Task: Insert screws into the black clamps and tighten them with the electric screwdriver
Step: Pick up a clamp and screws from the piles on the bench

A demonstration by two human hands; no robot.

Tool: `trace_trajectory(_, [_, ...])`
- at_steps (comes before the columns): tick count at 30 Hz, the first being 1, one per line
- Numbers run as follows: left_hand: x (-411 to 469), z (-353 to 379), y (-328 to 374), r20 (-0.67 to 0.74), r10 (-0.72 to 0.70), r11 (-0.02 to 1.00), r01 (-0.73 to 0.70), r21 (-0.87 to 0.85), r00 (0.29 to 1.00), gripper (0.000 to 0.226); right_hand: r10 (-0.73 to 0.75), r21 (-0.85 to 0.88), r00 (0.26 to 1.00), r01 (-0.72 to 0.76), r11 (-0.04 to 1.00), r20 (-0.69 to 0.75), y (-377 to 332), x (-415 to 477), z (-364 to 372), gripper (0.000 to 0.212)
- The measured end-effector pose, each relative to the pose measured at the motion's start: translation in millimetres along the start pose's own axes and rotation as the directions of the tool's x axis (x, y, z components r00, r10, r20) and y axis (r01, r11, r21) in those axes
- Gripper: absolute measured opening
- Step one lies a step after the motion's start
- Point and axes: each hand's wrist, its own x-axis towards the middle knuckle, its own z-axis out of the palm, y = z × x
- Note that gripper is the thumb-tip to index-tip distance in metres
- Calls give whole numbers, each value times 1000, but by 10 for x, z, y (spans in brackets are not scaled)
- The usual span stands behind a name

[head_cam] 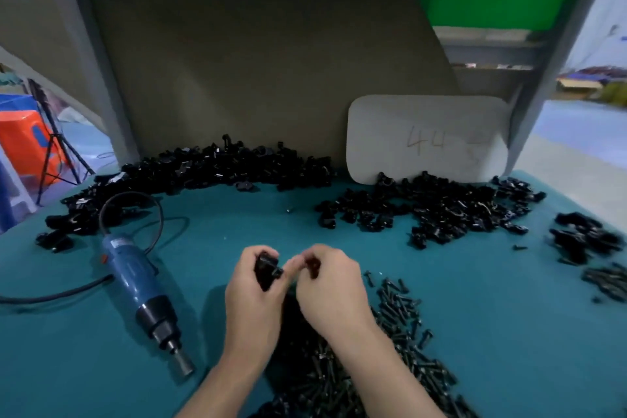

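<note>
While the left hand (252, 288) grips a black clamp (267, 271) in curled fingers, the right hand (334, 285) sits just to its right, fingertips pinching what looks like a screw (312, 265); blur hides its axis. The screwdriver (142, 288) lies on the table (509, 332) nearer the left hand, tip toward the person. There are no bins: the loose screws (403, 312) and spare clamps (441, 207) lie in heaps.

Only two arms of the person show, cut off by the bottom edge. The left grip (252, 295) and the right grip (334, 288) are bare hands, the fingertips (296, 263) blurred. The left forearm (217, 387) and the right forearm (383, 373) are bare too, slender, uncovered all the way down to where the view ends.
</note>
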Motion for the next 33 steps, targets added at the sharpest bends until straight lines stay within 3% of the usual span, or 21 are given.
trace_trajectory(6, [32, 6, -78, 62, -56, 997, 52, 65, 997, 28, 78, 38, 997, -78, 996, 13, 200, 217, -425, 19])
trace_trajectory(11, [36, 13, -60, 103, -34, 999, 31, 34, 994, 36, 182, -276, 983, -177, 945, -7, 657, 785, -609, 49])
trace_trajectory(15, [43, 12, -46, 85, -15, 1000, 14, 15, 996, 35, 134, -493, 991, -120, 862, -7, 977, 1222, -567, 63])
trace_trajectory(22, [53, 37, -109, 87, -9, 999, 6, 36, 996, 28, -60, -532, 993, -2, 847, -101, 1109, 1470, -417, 36])
trace_trajectory(25, [55, 44, -123, 88, 22, 998, -27, 52, 996, 21, -36, -295, 987, -12, 956, -158, 984, 1347, -416, 31])
trace_trajectory(27, [51, 39, -105, 95, 22, 999, -25, 32, 995, 17, 78, 22, 982, -76, 997, -173, 833, 1173, -449, 27])
trace_trajectory(28, [47, 44, -84, 110, 22, 1000, -22, 1, 994, 16, 150, 238, 978, -112, 965, -146, 747, 1055, -462, 24])
trace_trajectory(30, [33, 29, -42, 137, 43, 998, -35, -56, 990, 19, 219, 666, 975, -185, 722, 34, 571, 769, -475, 22])
trace_trajectory(32, [9, 11, 5, 159, 65, 993, -49, -103, 985, 25, 157, 852, 968, -246, 462, 194, 439, 508, -489, 25])
trace_trajectory(33, [-1, 4, 29, 173, 73, 991, -52, -125, 982, 27, 123, 883, 963, -268, 385, 239, 387, 396, -498, 26])
